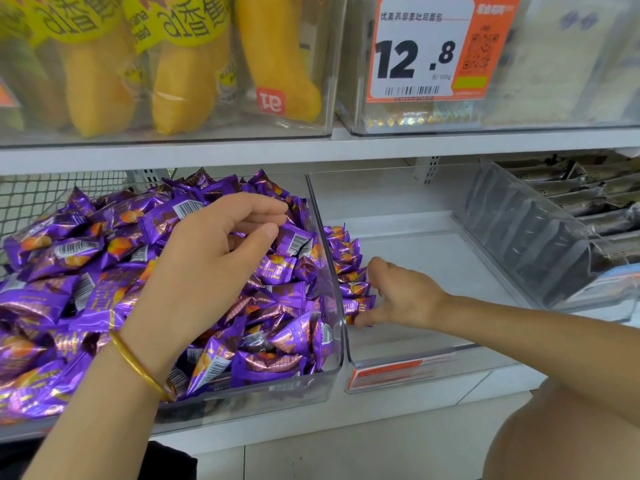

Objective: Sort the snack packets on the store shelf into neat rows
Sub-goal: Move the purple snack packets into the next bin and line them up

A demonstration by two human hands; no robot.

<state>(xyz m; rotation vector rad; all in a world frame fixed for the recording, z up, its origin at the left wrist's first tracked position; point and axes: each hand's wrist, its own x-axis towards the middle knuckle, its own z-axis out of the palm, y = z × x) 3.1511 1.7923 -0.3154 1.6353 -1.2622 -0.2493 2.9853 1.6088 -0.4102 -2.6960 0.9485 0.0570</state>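
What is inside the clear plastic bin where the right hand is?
One row of purple snack packets along its left wall. The right hand covers part of the front packet.

Left hand (207, 258) loose-fingered over heaped purple packets (69, 271) in clear bin (242, 407). Right hand (398, 296) touching short upright packet row (346, 258) along next bin (433, 271) left wall. Gold bangle (138, 365) on left wrist.

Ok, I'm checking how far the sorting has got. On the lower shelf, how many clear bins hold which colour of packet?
Clear plastic bins with purple snack packets: 2, the heaped bin and the bin with one row
Clear plastic bins with dark wrapped packets: 1, the right-hand bin
Total: 3
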